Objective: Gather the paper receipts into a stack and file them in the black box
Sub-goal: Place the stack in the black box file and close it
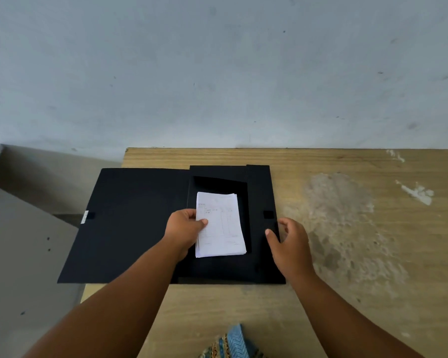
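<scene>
A black box (259, 192) lies open on the wooden table, its lid (130, 223) folded out flat to the left past the table's edge. A white stack of paper receipts (224, 228) rests inside the box's tray. My left hand (184, 228) grips the stack's left edge, thumb on top of the paper. My right hand (291, 241) hovers with fingers spread at the box's right flap, thumb touching or almost touching its edge; it holds nothing.
The wooden table (347, 293) has pale worn patches and white paint marks on its right side. A grey wall runs behind it. Grey floor drops away to the left. Patterned blue cloth (233, 343) shows at the bottom edge.
</scene>
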